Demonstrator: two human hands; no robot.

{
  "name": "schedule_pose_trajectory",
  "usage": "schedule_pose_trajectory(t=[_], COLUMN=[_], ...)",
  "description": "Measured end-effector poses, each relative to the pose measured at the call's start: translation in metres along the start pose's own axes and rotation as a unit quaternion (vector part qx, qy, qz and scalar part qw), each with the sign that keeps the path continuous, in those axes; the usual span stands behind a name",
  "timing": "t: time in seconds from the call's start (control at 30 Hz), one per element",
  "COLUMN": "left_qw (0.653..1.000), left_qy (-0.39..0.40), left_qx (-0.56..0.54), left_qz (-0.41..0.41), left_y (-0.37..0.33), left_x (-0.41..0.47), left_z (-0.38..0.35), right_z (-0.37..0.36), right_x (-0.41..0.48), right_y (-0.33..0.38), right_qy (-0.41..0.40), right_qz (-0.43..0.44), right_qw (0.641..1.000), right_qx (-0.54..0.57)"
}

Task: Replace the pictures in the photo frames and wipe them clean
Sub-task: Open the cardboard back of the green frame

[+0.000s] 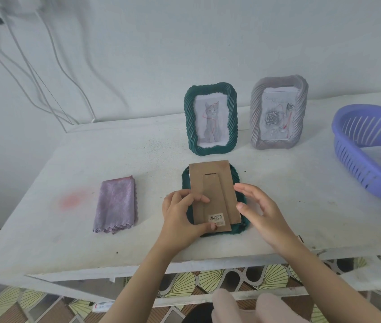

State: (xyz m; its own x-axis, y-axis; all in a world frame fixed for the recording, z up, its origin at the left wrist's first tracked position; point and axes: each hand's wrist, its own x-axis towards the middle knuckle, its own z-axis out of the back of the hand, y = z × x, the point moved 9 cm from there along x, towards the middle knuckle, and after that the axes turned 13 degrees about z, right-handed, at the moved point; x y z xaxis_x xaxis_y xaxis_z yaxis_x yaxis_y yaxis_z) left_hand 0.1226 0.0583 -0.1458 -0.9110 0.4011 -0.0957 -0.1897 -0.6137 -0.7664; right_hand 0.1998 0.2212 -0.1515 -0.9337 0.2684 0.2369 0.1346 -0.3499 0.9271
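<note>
Your left hand [181, 212] pinches the cardboard backing [212, 194] over the face-down green frame [242, 226]. Your right hand [258, 209] hovers beside it, fingers spread wide. Tilt the backing and it may jam or crease the picture beneath.

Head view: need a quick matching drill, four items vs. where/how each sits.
Items:
1. green frame with cat drawing
2. grey frame with rose drawing
3. purple cloth
4. blue basket

Places or states:
A. folded flat on the table, left of the hands
B. at the table's right edge, slotted walls
C. standing upright, directly behind the face-down frame
D. standing upright, between another upright frame and the basket

Pairs: 1-C, 2-D, 3-A, 4-B

The face-down frame lies under the cardboard backing, with the left hand and right hand at its sides.
</note>
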Motion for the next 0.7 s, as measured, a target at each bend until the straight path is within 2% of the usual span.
schedule_pose_trajectory(t=[0.13, 0.27, 0.4, 0.57, 0.7], left_qw=[1.000, 1.000, 0.999, 0.993, 0.962], left_qy=[-0.005, -0.010, -0.016, 0.043, 0.092], left_qx=[0.010, 0.023, 0.011, -0.107, -0.252], left_qz=[-0.007, -0.018, -0.037, -0.004, 0.059], left_y=[-0.0032, -0.0046, -0.0064, -0.0089, -0.0043], left_x=[-0.0006, -0.0008, -0.0018, -0.0033, -0.0029], left_z=[0.0017, 0.0048, 0.0073, 0.0068, 0.0098], right_z=[0.0036, 0.0105, 0.0066, 0.0081, 0.0077], right_x=[-0.0007, -0.0005, 0.0008, 0.0012, 0.0008], right_y=[-0.0033, 0.0010, -0.0040, -0.0046, -0.0031], right_qy=[-0.007, -0.052, -0.031, -0.034, -0.038], right_qz=[0.001, 0.050, 0.045, 0.045, 0.043], right_qw=[0.998, 0.982, 0.976, 0.976, 0.977], right_qx=[-0.064, -0.176, -0.211, -0.208, -0.205])
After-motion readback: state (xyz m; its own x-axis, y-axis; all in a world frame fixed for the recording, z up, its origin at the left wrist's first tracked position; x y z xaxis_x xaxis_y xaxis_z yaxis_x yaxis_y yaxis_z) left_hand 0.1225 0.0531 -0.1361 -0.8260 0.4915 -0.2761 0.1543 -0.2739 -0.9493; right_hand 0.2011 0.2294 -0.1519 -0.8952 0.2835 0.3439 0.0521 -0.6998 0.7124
